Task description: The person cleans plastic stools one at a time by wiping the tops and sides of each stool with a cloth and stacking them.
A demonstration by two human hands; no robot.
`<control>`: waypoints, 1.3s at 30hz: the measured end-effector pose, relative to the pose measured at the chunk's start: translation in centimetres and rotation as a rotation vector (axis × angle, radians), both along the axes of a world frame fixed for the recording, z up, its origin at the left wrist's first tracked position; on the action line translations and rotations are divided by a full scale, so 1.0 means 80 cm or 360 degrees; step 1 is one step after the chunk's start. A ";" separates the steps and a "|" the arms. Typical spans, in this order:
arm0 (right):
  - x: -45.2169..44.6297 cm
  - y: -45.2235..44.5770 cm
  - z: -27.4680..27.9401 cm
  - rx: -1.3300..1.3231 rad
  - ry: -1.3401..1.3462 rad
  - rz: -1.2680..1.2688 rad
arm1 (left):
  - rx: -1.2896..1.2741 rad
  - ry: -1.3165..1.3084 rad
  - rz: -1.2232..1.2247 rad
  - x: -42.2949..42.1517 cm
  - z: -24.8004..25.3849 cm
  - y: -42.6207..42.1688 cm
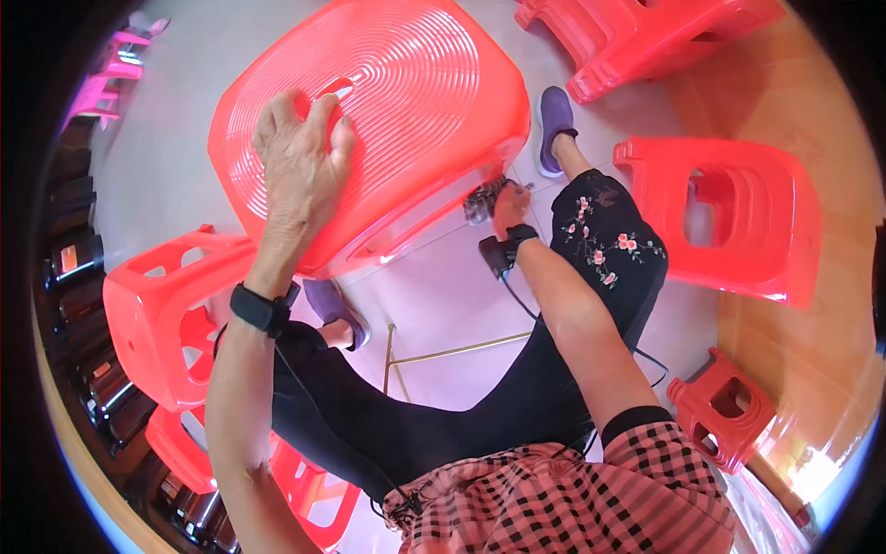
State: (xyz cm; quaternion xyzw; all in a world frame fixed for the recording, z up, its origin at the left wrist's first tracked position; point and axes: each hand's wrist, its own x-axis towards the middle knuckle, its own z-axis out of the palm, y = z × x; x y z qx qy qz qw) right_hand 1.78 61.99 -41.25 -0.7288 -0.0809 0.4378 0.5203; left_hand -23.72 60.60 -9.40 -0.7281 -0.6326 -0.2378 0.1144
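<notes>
A large red plastic stool (420, 69) with concentric ridges and a central hole in its seat stands before me. On that seat rests my left hand (306, 162), fingers bent and spread apart beside the hole, with a black band on the wrist. Low at the stool's near right side, my right hand (510, 207) is closed round a crumpled dark patterned cloth (480, 201). The cloth is close to the stool's leg; whether it touches cannot be made out. A small black device on a strap sits at my right wrist.
Other red stools stand around: one upper right (646, 42), one at right (757, 222), a small one (724, 411) lower right, one at left (166, 314). A thin metal frame (452, 354) lies between my legs. Dark glossy items (78, 258) line the left edge.
</notes>
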 end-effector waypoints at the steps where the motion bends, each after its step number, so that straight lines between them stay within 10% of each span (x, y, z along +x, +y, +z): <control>1: -0.028 -0.006 -0.001 -0.0152 -0.0159 -0.0021 | 0.0009 -0.0003 -0.0006 0.000 0.000 0.000; 10: -0.211 -0.139 -0.034 -0.0419 -0.0225 0.0259 | 0.0092 -0.0087 -0.0036 0.004 -0.005 0.005; 11: -0.207 -0.151 0.050 -0.0518 -0.0016 0.0428 | 0.0104 -0.0092 -0.0043 0.004 -0.005 0.005; 13: -0.248 -0.176 -0.045 -0.0570 -0.0141 0.0543 | 0.0133 -0.0094 -0.0021 0.006 -0.005 0.004; 18: -0.254 -0.222 0.054 -0.0286 0.1288 0.0919 | 0.0056 -0.0102 0.0019 0.011 0.003 0.001; 20: -0.236 -0.219 0.083 0.0287 -0.0815 0.2394 | 0.0090 -0.0098 0.0013 0.010 0.003 0.000; 22: -0.257 -0.212 0.056 0.0900 0.0287 0.1664 | 0.0109 -0.0098 0.0026 0.009 0.001 0.004; 25: -0.245 -0.199 0.154 -0.0229 0.1710 0.0483 | 0.0113 -0.0157 -0.0011 0.007 -0.003 0.009; 31: -0.194 -0.184 0.319 -0.0014 0.1730 0.0799 | 0.0115 -0.0160 -0.0058 0.006 0.003 0.004; 39: -0.115 -0.145 0.344 0.0434 0.1260 0.0848 | 0.0062 -0.0110 -0.0089 0.000 0.007 0.003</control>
